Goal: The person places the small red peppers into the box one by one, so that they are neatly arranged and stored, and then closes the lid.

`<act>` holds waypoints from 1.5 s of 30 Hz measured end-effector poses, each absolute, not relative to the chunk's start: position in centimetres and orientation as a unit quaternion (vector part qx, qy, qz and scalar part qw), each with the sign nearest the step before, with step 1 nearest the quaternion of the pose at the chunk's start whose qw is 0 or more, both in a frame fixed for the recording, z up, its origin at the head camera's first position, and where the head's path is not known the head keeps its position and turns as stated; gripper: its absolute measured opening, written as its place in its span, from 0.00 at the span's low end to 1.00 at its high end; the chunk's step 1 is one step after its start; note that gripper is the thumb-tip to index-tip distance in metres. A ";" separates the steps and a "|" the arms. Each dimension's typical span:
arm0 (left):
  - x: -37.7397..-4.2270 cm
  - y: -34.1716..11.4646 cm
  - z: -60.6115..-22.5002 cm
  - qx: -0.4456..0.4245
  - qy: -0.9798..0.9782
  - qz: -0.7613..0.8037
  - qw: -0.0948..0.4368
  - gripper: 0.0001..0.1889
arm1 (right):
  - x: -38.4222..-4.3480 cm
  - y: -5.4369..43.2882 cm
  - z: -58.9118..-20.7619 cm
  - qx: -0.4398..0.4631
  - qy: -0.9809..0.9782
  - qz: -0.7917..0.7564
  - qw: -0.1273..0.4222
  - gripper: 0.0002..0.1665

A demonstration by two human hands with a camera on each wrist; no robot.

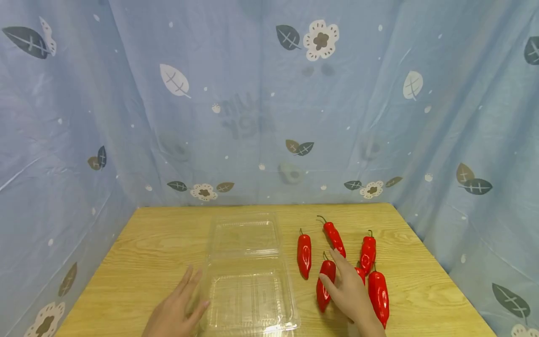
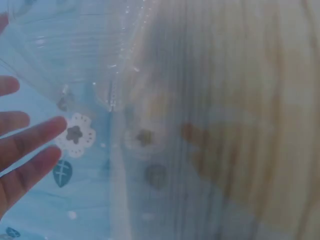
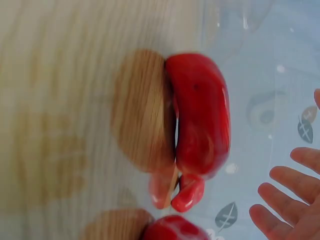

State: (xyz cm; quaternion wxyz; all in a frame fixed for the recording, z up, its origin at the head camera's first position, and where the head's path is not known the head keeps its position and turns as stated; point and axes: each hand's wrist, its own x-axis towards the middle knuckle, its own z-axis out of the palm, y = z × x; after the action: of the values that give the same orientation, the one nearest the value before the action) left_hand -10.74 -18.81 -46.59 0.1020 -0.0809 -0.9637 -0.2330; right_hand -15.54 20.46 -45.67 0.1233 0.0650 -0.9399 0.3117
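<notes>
R-wrist cam low, nr peppers (image 3: 204, 117)

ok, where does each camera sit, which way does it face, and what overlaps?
Head: worn on the head, facing forward and down at the table, clear container, red peppers and curtain; left hand and right hand show low.
Left wrist: on that wrist, facing the container and curtain; left hand's fingers at left edge.
Right wrist: on that wrist, facing peppers and curtain; right hand's fingers at lower right.
Shared: head and right wrist both show red peppers.
</notes>
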 end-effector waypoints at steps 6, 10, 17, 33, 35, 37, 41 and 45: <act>-10.3 -18.8 -47.1 -0.081 -0.955 -0.272 0.087 0.34 | -15.3 21.4 -45.5 0.045 -0.936 0.333 0.106 0.41; -10.5 -19.1 -47.8 -0.116 -0.944 -0.287 0.112 0.31 | -15.4 22.1 -45.5 0.029 -0.934 0.341 0.099 0.41; -10.8 -19.6 -48.1 -0.165 -0.907 -0.379 0.075 0.27 | -15.1 23.6 -45.3 -0.005 -0.933 0.347 0.091 0.41; -11.2 -20.5 -48.9 -0.241 -0.878 -0.396 0.113 0.23 | -13.1 27.0 -45.3 -0.081 -0.927 0.360 0.066 0.42; -11.1 -20.5 -48.8 -0.242 -0.877 -0.401 0.111 0.24 | -13.0 27.5 -45.5 -0.090 -0.925 0.365 0.053 0.43; -11.1 -20.5 -48.7 -0.250 -0.875 -0.398 0.114 0.24 | -12.9 28.0 -45.6 -0.096 -0.924 0.368 0.041 0.43; -11.0 -20.4 -48.7 -0.240 -0.873 -0.411 0.101 0.23 | -12.7 28.7 -45.8 -0.107 -0.921 0.374 0.020 0.43; -10.9 -20.4 -48.7 -0.215 -0.868 -0.441 0.072 0.23 | -12.5 29.3 -45.8 -0.114 -0.916 0.385 0.000 0.44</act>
State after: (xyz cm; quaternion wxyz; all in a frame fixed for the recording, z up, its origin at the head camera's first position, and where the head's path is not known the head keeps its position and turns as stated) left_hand -10.91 -20.40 -48.73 0.0725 -0.2151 -0.8684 -0.4408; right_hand -12.46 29.33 -45.85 -0.0005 -0.1140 -0.9159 0.3849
